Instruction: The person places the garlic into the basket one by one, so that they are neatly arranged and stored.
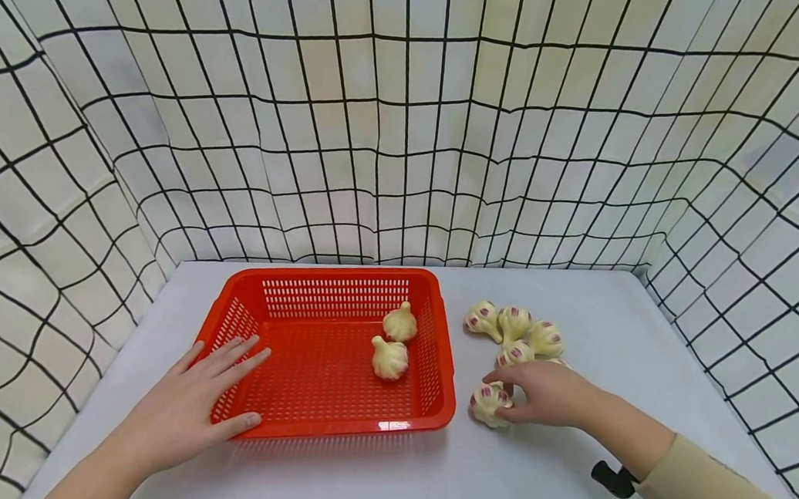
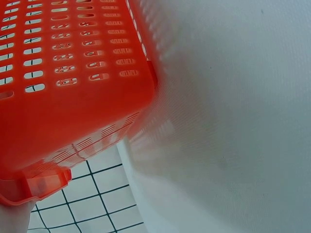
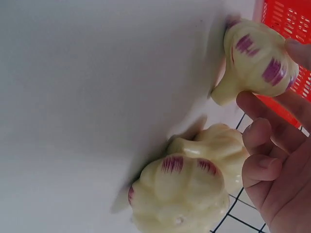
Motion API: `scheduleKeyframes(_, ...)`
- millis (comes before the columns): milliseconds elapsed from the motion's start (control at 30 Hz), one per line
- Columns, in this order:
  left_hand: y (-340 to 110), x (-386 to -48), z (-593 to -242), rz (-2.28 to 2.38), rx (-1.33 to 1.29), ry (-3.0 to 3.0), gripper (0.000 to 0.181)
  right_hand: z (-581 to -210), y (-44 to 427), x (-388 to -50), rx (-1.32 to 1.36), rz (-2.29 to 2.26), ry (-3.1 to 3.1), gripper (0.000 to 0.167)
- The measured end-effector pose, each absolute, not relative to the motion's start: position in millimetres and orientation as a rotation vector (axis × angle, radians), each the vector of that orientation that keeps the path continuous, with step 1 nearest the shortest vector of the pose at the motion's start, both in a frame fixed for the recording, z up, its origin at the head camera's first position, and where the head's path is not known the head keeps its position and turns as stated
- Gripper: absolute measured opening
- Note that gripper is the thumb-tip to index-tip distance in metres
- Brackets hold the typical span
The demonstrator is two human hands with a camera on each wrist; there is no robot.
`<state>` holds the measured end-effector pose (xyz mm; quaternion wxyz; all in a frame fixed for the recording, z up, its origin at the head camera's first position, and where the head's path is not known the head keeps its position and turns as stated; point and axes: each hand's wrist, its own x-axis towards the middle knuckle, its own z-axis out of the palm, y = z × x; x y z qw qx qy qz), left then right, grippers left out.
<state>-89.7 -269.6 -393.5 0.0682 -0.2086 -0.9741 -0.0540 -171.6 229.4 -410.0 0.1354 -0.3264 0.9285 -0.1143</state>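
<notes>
Red plastic basket (image 1: 315, 359), slotted walls, standing on a white tabletop (image 1: 481, 479); places below are reckoned from it. Black netting (image 1: 436, 128) behind and to both sides.

At the basket's left end: left hand (image 1: 197, 398), fingers spread and straight across the rim, thumb by the near left corner. Rests there rather than gripping.

Inside the basket, toward its right wall: two garlic bulbs, the rear one (image 1: 400, 323) and the front one (image 1: 389, 359), close together.

Outside, just right of the basket's near right corner: purple-streaked bulb (image 1: 488, 404), pinched between thumb and fingers of the right hand (image 1: 546, 391). Whether it is clear of the surface, cannot be sure; the hand hides much of its right side.

Right of the basket, farther back: a bunch of loose bulbs (image 1: 515, 323), same purple marks, crowded together. Farthest right of the basket, a tan sleeve (image 1: 723, 496).

Handling, by judgement: glossy, moulded look suggests a light, stiff bulb, little risk of crushing. Smooth skin may slip. Best hold probably thumb and fingers either side of the fat body; the neck is narrower, so likelier to twist.
</notes>
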Motion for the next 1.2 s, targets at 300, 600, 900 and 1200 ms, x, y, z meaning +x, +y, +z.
scheduleKeyframes(300,-270,-89,-393,-0.162,-0.624,-2.936,0.082,-399,241,-171,-0.997,-0.37,2.673,0.043)
scheduleKeyframes(600,-272,-90,-395,-0.156,-0.627,-2.924,0.082,-396,242,-178,-1.1,-0.412,2.606,0.043)
scheduleKeyframes(900,-270,-91,-395,-0.155,-0.627,-2.928,0.082,-401,237,-179,-1.136,-0.347,2.56,0.049)
scheduleKeyframes(1200,-270,-90,-395,-0.141,-0.632,-2.902,0.082,-403,237,-180,-1.115,-0.348,2.551,0.049)
